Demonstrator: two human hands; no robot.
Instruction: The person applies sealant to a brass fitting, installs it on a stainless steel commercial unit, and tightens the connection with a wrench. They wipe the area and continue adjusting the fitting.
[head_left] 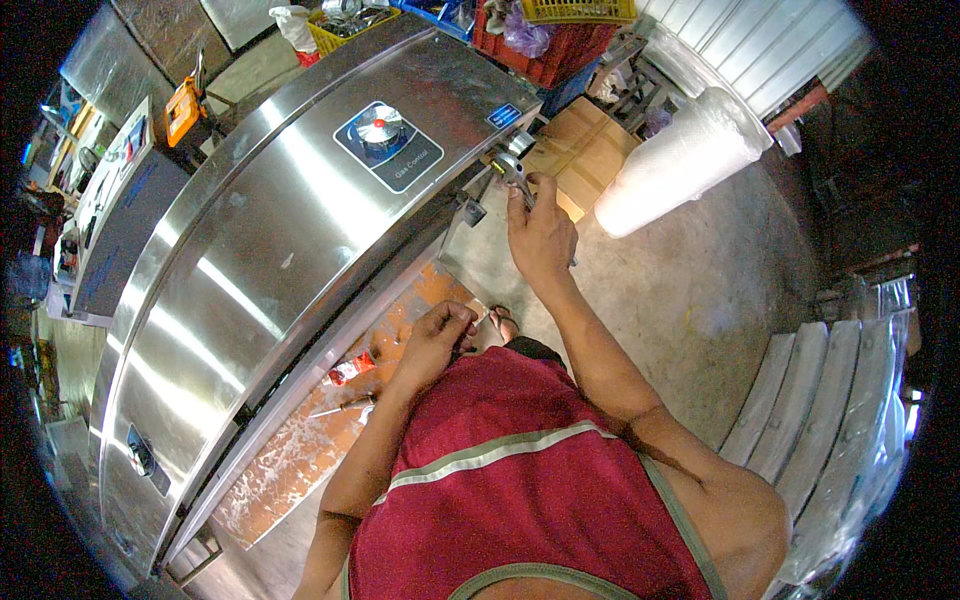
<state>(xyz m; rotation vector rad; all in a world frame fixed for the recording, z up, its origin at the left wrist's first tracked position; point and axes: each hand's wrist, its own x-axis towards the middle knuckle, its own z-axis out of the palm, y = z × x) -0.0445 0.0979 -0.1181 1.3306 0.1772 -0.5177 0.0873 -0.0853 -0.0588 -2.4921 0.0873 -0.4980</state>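
A long stainless-steel appliance stretches across my left side, with a silver control knob on a dark plate. At its right end a metal pipe fitting sticks out. My right hand is closed round a wrench, its head up against the fitting and most of its handle hidden by my palm. In front of my body my left hand has its fingers curled; what they hold, if anything, is hidden. Below the appliance, a screwdriver and a small red packet lie on a worn orange board.
Past the fitting are a cardboard box and a large roll of clear wrap. Red and yellow crates stand at the far side. Wrapped grey slats are at the right. An orange tool is at the far left.
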